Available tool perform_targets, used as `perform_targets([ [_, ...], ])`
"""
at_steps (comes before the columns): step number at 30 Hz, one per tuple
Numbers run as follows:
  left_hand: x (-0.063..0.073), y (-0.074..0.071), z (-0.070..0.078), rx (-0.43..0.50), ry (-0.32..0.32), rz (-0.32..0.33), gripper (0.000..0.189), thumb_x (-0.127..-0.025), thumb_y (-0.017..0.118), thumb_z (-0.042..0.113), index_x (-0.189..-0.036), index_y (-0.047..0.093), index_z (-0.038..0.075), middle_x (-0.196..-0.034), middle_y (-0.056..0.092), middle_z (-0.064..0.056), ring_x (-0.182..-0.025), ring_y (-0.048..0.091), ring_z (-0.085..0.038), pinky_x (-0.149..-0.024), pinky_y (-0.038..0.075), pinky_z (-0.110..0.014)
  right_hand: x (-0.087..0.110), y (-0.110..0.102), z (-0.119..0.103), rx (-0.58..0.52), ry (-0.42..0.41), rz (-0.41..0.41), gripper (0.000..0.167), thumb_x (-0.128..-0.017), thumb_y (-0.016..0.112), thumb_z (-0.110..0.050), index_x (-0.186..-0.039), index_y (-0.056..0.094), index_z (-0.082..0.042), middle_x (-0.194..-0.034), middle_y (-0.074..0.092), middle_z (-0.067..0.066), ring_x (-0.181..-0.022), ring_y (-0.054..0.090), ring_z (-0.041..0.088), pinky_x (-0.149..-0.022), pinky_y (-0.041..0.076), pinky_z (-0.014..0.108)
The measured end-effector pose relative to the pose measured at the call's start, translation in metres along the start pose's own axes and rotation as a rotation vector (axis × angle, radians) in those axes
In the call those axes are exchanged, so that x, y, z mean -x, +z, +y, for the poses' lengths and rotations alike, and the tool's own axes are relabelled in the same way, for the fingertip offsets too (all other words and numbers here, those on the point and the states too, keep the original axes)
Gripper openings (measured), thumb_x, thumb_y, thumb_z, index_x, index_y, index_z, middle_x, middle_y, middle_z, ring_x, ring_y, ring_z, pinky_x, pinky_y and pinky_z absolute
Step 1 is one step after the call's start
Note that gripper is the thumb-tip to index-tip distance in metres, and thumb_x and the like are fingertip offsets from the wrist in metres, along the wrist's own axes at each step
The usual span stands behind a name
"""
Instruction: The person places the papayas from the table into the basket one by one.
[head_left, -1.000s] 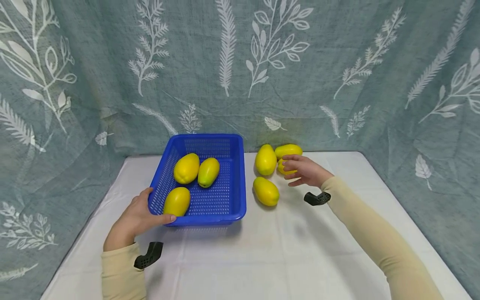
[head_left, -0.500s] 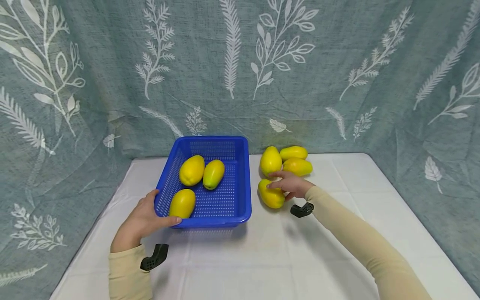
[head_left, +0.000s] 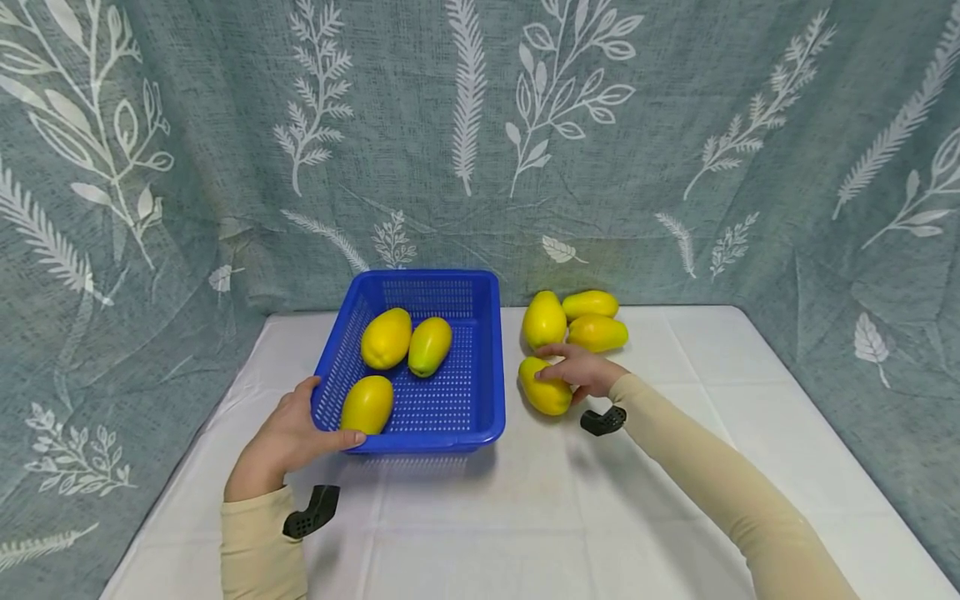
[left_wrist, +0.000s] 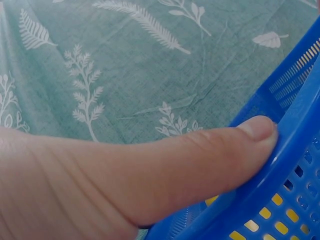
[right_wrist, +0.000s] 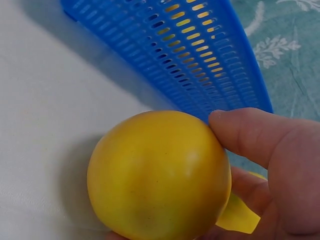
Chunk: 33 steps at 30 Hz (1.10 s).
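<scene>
My left hand [head_left: 281, 442] grips the near left corner of a blue plastic basket [head_left: 491, 375], its thumb [left_wrist: 200, 155] over the rim in the left wrist view. Three yellow papayas lie in the basket: one at the back left [head_left: 386, 338], a greener one beside it [head_left: 430, 347], and one near the front left corner [head_left: 367, 404]. To the right of the basket, my right hand [head_left: 588, 372] holds a yellow papaya [head_left: 546, 392] on the table. In the right wrist view, fingers and thumb curl round this papaya [right_wrist: 157, 175]; its far side is hidden.
Behind the right hand, three more papayas lie close together: an upright-lying one [head_left: 544, 321], one at the back [head_left: 591, 304] and an orange-tinged one [head_left: 598, 332]. A white cloth covers the table [head_left: 480, 533]. A green leaf-patterned curtain [head_left: 420, 150] stands behind and at both sides.
My right hand has come left and nearer from above the back papayas, and now grips the front papaya. The left hand keeps its hold on the basket. The head view has shifted slightly.
</scene>
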<state>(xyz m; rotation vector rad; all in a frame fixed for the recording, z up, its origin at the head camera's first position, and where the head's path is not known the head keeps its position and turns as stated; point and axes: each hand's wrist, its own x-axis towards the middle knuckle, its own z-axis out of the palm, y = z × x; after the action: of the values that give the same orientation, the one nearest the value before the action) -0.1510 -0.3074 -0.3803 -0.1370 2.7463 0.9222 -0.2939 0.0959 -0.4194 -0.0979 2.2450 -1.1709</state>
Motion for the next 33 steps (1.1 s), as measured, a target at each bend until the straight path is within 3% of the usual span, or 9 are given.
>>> perform_targets([
  [10, 0.000, 0.001, -0.001, 0.006, -0.001, 0.003, 0.121, -0.083, 0.081, 0.043, -0.157, 0.003, -0.014, -0.154, 0.020, -0.046, -0.135, 0.035, -0.059, -0.114, 0.032, -0.071, 0.002, -0.008, -0.003, -0.058, -0.025, -0.017, 0.066, -0.098, 0.063, -0.027, -0.157, 0.036, -0.014, -0.159, 0.034, 0.022, -0.128, 0.049, 0.038, -0.083, 0.057, 0.043],
  [15, 0.000, 0.001, 0.000, 0.007, 0.002, 0.006, 0.121, -0.083, 0.081, 0.044, -0.157, 0.004, -0.014, -0.154, 0.020, -0.046, -0.136, 0.035, -0.059, -0.114, 0.032, -0.071, 0.009, -0.034, -0.036, -0.136, -0.068, 0.009, 0.065, -0.102, 0.058, -0.025, -0.160, 0.031, -0.016, -0.159, 0.034, 0.022, -0.125, 0.050, 0.036, -0.084, 0.056, 0.041],
  [19, 0.001, 0.000, -0.001, 0.008, -0.002, 0.012, 0.122, -0.083, 0.082, 0.043, -0.157, 0.004, -0.014, -0.154, 0.020, -0.046, -0.136, 0.035, -0.059, -0.114, 0.032, -0.071, 0.011, -0.042, -0.076, -0.219, -0.125, 0.065, 0.064, -0.103, 0.057, -0.026, -0.160, 0.030, -0.019, -0.158, 0.036, 0.020, -0.128, 0.050, 0.036, -0.098, 0.054, 0.049],
  [22, 0.003, -0.004, -0.003, 0.009, -0.002, 0.019, 0.121, -0.083, 0.082, 0.043, -0.157, 0.004, -0.014, -0.154, 0.020, -0.046, -0.135, 0.035, -0.058, -0.114, 0.032, -0.071, 0.007, -0.030, -0.107, -0.263, -0.176, 0.114, 0.064, -0.102, 0.059, -0.027, -0.160, 0.031, -0.022, -0.158, 0.038, 0.018, -0.133, 0.050, 0.037, -0.106, 0.050, 0.057],
  [27, 0.003, -0.002, -0.005, 0.022, -0.001, 0.025, 0.120, -0.083, 0.082, 0.041, -0.157, 0.005, -0.014, -0.154, 0.022, -0.045, -0.136, 0.036, -0.057, -0.115, 0.032, -0.070, -0.011, 0.006, -0.140, -0.271, -0.205, 0.142, 0.061, -0.102, 0.060, -0.026, -0.158, 0.036, -0.022, -0.157, 0.040, 0.016, -0.133, 0.053, 0.037, -0.104, 0.051, 0.060],
  [33, 0.002, 0.004, -0.001, 0.031, -0.014, 0.038, 0.120, -0.081, 0.084, 0.041, -0.157, 0.008, -0.012, -0.155, 0.024, -0.043, -0.136, 0.037, -0.056, -0.115, 0.033, -0.069, -0.033, 0.046, -0.156, -0.125, -0.195, 0.167, 0.053, -0.102, 0.059, -0.022, -0.154, 0.045, -0.019, -0.154, 0.045, 0.015, -0.128, 0.056, 0.037, -0.098, 0.055, 0.059],
])
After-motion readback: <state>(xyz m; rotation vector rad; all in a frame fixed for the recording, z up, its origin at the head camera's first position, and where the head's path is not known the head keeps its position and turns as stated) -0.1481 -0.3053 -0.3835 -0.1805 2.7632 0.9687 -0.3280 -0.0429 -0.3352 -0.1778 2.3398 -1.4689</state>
